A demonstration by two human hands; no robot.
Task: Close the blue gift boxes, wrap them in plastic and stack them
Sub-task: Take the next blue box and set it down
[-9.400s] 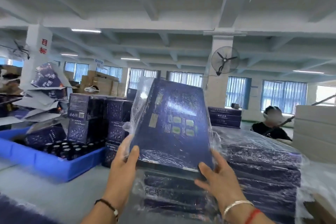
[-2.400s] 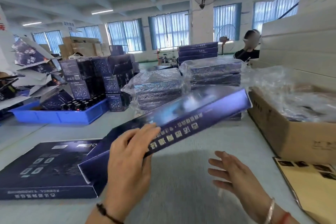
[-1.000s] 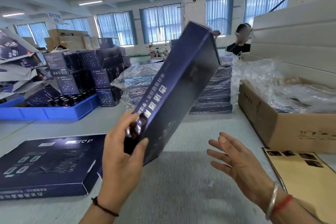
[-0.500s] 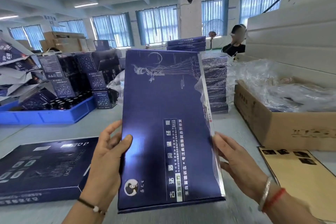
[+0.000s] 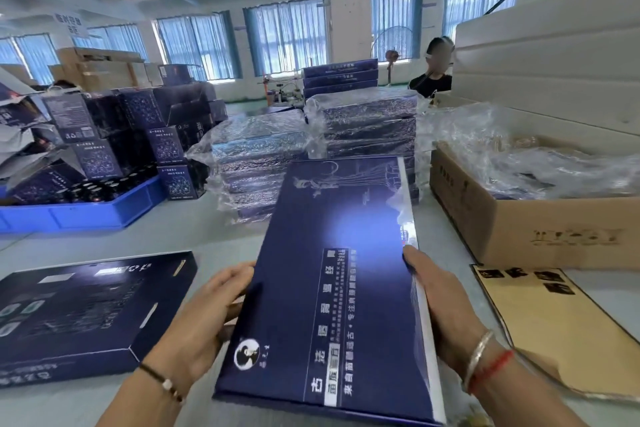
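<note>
- A grey worktable (image 5: 194, 229) runs under everything in the head view.
- A cardboard carton (image 5: 540, 229) stands at the right, heaped with loose clear plastic bags (image 5: 526, 156).
- Two stacks of plastic-wrapped blue boxes (image 5: 311, 146) sit at the middle of the table, behind the held box.
- A blue gift box (image 5: 332, 291) is held closed, face up, above the near edge of the table, its far end tilted toward the stacks.
- A second blue gift box (image 5: 79, 308) lies flat on the table to the left, apart from the held one.
- A blue plastic crate (image 5: 79, 215) at far left holds dark bottles.
- A tan printed card (image 5: 557, 322) lies on the table at the right.
- The left hand (image 5: 204, 319) grips the held box's left edge, fingers curled onto it.
- The right hand (image 5: 446, 308) clasps the box's right edge, thumb on top.
</note>
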